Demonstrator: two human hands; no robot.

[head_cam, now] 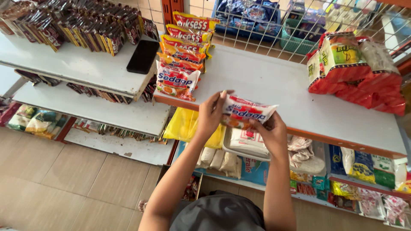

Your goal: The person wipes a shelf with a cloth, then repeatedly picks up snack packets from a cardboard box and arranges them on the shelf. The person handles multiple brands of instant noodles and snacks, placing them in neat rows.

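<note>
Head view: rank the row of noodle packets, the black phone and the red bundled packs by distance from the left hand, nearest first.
1. Row of noodle packets, up-left of the left hand.
2. Black phone, farther left on the white shelf.
3. Red bundled packs, far right.

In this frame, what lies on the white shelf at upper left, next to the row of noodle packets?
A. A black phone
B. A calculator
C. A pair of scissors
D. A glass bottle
A: a flat black phone lies on the white shelf, beside the row of noodle packets.
</note>
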